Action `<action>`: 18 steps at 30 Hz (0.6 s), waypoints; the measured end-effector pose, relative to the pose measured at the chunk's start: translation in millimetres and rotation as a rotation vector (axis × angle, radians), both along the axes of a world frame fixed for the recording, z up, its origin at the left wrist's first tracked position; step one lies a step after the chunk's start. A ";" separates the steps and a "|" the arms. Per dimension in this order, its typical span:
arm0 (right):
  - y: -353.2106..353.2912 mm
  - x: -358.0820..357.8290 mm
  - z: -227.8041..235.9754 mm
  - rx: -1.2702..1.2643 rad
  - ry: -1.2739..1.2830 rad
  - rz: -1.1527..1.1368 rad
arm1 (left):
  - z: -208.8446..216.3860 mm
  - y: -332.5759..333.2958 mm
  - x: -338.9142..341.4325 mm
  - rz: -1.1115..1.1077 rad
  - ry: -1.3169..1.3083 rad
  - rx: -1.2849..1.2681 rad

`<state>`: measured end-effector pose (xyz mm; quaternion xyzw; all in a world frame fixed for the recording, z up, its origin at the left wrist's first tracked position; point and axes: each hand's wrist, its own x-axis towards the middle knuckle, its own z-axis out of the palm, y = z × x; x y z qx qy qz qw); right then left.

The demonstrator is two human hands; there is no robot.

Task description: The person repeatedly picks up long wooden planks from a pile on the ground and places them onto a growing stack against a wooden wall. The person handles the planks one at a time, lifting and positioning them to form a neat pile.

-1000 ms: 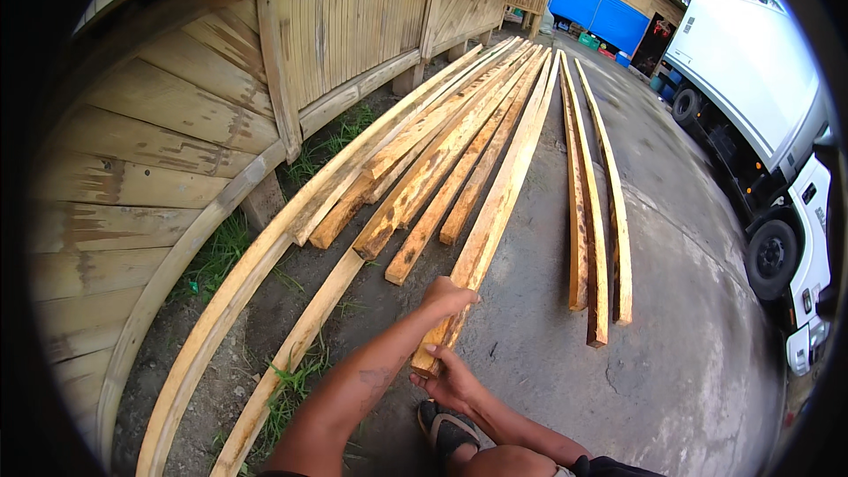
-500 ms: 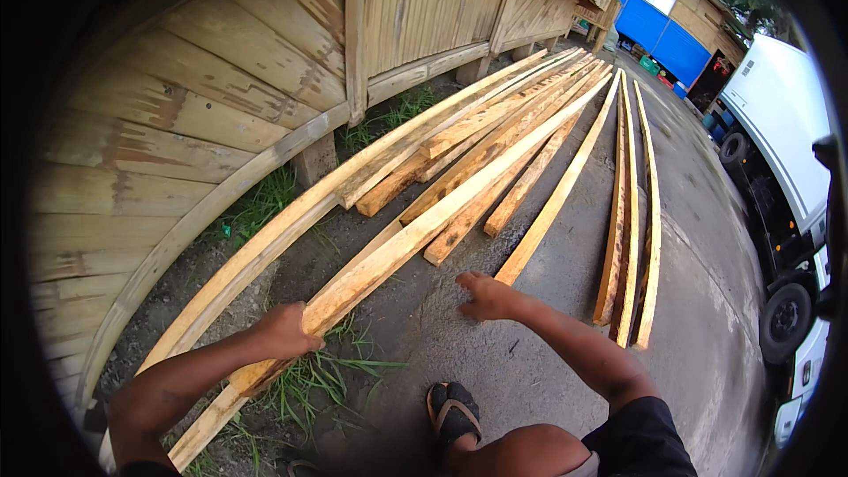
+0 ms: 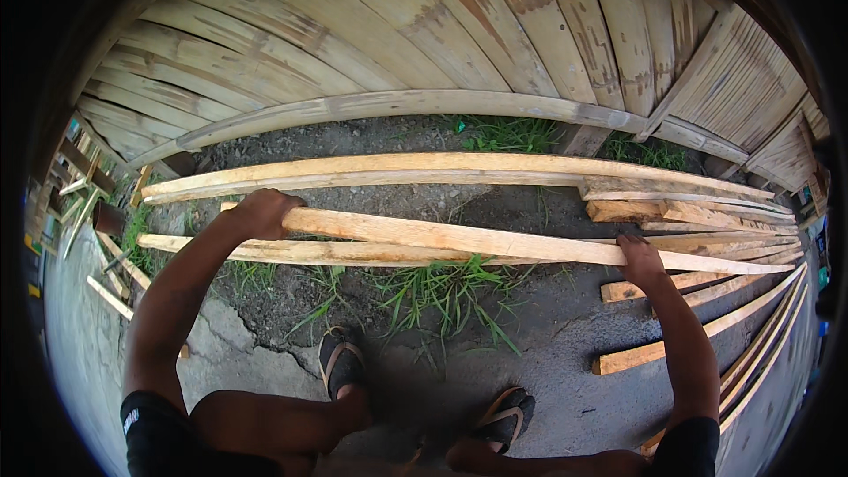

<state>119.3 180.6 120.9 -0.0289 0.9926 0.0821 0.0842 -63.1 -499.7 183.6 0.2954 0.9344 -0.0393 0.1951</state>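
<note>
A long pale wooden beam [image 3: 442, 234] lies across the middle of the view, raised a little at its left part. My left hand [image 3: 268, 214] is closed over it near its left end. Farther along to the right, my right hand [image 3: 640, 261] grips the same beam from above, the fingers partly hidden behind it. Just beneath is another long beam [image 3: 353, 253], resting low over grass and soil. Beyond the held beam, two long timbers [image 3: 380, 164] lie side by side along the wall.
A bamboo wall [image 3: 424, 26] with a low rail runs along the far side. More timbers [image 3: 632, 358] fan out at the right on wet concrete. Grass tufts [image 3: 446, 296] grow before my sandalled feet [image 3: 342, 362]. Scrap wood pieces [image 3: 110, 298] lie at the left.
My view has swung left to face the wall. My right hand, earlier in the air over the ground, now grips the beam. My left hand still holds it.
</note>
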 end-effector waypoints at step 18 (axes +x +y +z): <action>-241.6 -85.5 -8.6 -0.494 -0.022 0.010 | -41.5 172.4 10.5 -0.092 -0.169 0.099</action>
